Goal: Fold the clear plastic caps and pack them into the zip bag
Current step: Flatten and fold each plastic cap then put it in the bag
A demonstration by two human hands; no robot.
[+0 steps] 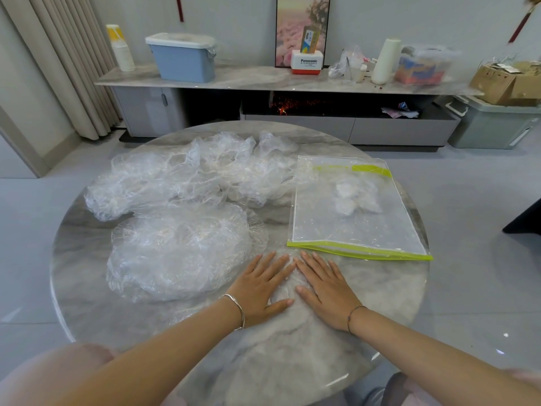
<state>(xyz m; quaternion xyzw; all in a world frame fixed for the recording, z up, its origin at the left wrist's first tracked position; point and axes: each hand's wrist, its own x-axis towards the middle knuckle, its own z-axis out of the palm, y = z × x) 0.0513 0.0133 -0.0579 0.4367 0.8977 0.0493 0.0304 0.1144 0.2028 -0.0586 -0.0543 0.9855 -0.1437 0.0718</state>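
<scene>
My left hand [260, 290] and my right hand [325, 291] lie flat, side by side, on a small folded clear plastic cap [288, 288] near the front of the round marble table [380, 303]. Fingers of both hands are spread and press down on the cap. A spread-out clear cap [178, 250] lies just left of my hands. Behind it sits a crumpled heap of several clear caps [190, 174]. The zip bag [351, 209], clear with green edges, lies flat to the right with folded caps [355, 197] inside.
Behind the table stands a long low cabinet [263, 80] carrying a blue lidded bin [183, 57], a white Panasonic box [306, 62], a white roll and clutter. A grey storage crate [494, 124] and a cardboard box [506, 83] sit at the right. Curtains hang at the left.
</scene>
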